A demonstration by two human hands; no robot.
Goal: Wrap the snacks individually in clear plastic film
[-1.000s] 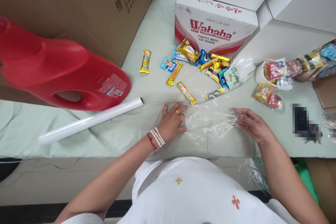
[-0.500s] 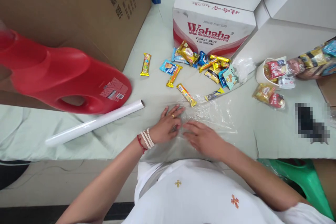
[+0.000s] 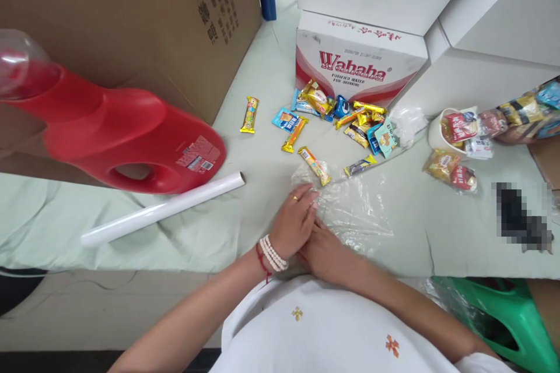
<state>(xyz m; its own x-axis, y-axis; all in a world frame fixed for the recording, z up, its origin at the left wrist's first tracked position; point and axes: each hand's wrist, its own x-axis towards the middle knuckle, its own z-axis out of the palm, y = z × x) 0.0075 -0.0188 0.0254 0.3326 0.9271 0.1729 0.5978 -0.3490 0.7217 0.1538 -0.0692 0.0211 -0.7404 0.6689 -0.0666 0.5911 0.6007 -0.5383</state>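
A crumpled sheet of clear plastic film (image 3: 361, 210) lies on the pale green cloth (image 3: 205, 227) in front of me. My left hand (image 3: 295, 218), with a ring and bead bracelets, rests flat on the film's left edge, fingers stretched out. My right hand (image 3: 326, 252) sits close to my body at the film's near edge. Its fingers are tucked under my left hand and hidden. A yellow snack bar (image 3: 314, 165) lies just beyond my left fingertips.
A white roll (image 3: 164, 208) and a big red jug (image 3: 114, 128) lie to the left, before a brown carton (image 3: 131, 23). A pile of snack packets (image 3: 350, 116) sits by the Wahaha box (image 3: 359, 61). A white bowl (image 3: 435, 128) and more packets are right; a green stool (image 3: 507, 309) below.
My right hand swept left across the film from its right side and drew back under my left hand. The film now lies flatter. My left hand stayed roughly in place.
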